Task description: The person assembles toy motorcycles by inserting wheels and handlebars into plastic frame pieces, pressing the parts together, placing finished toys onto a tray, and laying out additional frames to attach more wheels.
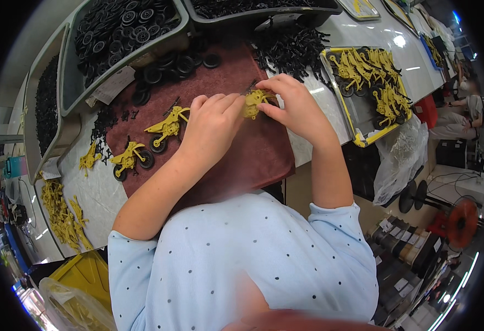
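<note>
Mid-mat, yellow toy motorcycle (pixel 254 102) between both hands

On the mat (pixel 242 160) in front of me, the toy motorbike body (pixel 252 103) sits between my fingers (pixel 236 105) at centre. Two finished motorbikes (pixel 167 127) lie at 9 o'clock, the wheel bin (pixel 82 83) at 11, and the tray of motorbikes (pixel 363 132) on the table (pixel 330 105) at 3.

Two finished yellow toy motorcycles (pixel 149 140) lie left on the maroon mat (pixel 236 160); grey bins of black wheels (pixel 123 25) sit far, a tray of assembled motorcycles (pixel 370 83) right.
</note>
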`<state>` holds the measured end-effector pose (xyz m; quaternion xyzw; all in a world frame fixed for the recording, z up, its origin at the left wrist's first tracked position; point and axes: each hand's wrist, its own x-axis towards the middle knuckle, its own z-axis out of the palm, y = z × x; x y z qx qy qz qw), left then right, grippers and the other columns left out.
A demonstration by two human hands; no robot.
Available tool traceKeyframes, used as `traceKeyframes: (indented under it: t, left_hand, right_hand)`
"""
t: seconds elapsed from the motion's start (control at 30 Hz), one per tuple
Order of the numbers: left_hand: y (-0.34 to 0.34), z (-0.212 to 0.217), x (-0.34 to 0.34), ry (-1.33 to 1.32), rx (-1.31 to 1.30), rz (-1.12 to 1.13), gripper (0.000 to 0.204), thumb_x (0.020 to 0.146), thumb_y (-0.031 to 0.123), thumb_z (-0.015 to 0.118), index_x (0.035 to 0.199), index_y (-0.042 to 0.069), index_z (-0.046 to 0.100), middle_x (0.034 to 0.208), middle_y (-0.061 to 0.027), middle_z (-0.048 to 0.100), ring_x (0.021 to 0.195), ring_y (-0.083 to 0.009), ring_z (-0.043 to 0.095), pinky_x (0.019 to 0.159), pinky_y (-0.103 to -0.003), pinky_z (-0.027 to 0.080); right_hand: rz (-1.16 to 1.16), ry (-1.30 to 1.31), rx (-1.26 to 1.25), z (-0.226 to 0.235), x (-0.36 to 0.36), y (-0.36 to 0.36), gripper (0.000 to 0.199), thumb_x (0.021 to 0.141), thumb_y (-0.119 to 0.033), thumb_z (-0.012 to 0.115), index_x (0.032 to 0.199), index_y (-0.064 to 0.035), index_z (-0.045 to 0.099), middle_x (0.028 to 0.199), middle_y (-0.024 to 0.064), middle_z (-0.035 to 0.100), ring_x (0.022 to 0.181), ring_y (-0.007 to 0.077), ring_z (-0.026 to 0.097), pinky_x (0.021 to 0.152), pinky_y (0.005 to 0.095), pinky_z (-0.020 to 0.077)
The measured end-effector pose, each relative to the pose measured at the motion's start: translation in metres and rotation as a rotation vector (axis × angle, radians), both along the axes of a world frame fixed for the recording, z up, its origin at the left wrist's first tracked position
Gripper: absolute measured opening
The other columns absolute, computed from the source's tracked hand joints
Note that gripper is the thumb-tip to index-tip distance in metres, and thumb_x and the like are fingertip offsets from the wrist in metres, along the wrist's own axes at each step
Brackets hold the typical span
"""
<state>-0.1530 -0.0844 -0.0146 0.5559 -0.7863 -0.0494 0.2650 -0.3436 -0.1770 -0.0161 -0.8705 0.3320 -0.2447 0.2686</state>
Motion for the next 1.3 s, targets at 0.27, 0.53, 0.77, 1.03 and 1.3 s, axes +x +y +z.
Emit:
traceKeyframes:
  t: [0.27,0.53,0.77,1.03,1.3]
  left_hand:
    - [-0.004,-0.016,0.0,-0.08,-0.06,0.068,0.037,0.075,0.008,0.072,0.111,0.006,0.064,0.115,-0.0042,0.065,0.105,-0.0219,0.058,0.09,-0.038,0.04]
    - [-0.004,-0.023,-0.002,-0.106,-0.055,0.093,0.037,0.074,0.01,0.073,0.111,0.006,0.065,0.113,-0.0045,0.065,0.105,-0.022,0.058,0.089,-0.038,0.04]
    - [-0.001,-0.021,-0.006,-0.129,-0.003,0.15,0.038,0.072,0.012,0.074,0.109,0.005,0.066,0.107,-0.0053,0.067,0.099,-0.0224,0.059,0.087,-0.037,0.041]
    - [0.0,-0.017,-0.012,-0.21,0.044,0.182,0.036,0.072,0.015,0.074,0.105,0.005,0.066,0.1,-0.0057,0.068,0.092,-0.0218,0.06,0.084,-0.036,0.041]
    - [0.0,-0.012,-0.018,-0.24,0.032,0.184,0.035,0.073,0.017,0.074,0.104,0.003,0.066,0.096,-0.0059,0.067,0.087,-0.0215,0.06,0.083,-0.036,0.04]
  right_hand:
    - [-0.081,0.018,-0.027,-0.018,0.007,0.003,0.034,0.075,-0.007,0.074,0.107,-0.0023,0.064,0.099,0.0111,0.063,0.092,0.028,0.061,0.081,0.0352,0.0501]
    - [-0.116,0.017,0.007,-0.024,0.009,0.004,0.034,0.074,-0.004,0.074,0.107,-0.002,0.065,0.101,0.0117,0.062,0.092,0.0283,0.062,0.083,0.035,0.0508]
    - [-0.199,0.028,0.123,-0.027,0.014,0.01,0.036,0.077,-0.016,0.074,0.111,-0.0089,0.064,0.106,0.0099,0.061,0.105,0.0296,0.056,0.091,0.0411,0.0418]
    - [-0.27,-0.017,0.176,-0.031,0.017,0.011,0.04,0.075,-0.021,0.077,0.111,-0.0066,0.063,0.103,0.0148,0.063,0.099,0.0336,0.059,0.087,0.0418,0.0467]
    - [-0.28,-0.021,0.184,-0.029,0.017,0.011,0.035,0.077,-0.015,0.076,0.108,-0.0047,0.065,0.102,0.0152,0.063,0.096,0.0329,0.062,0.085,0.0397,0.0497]
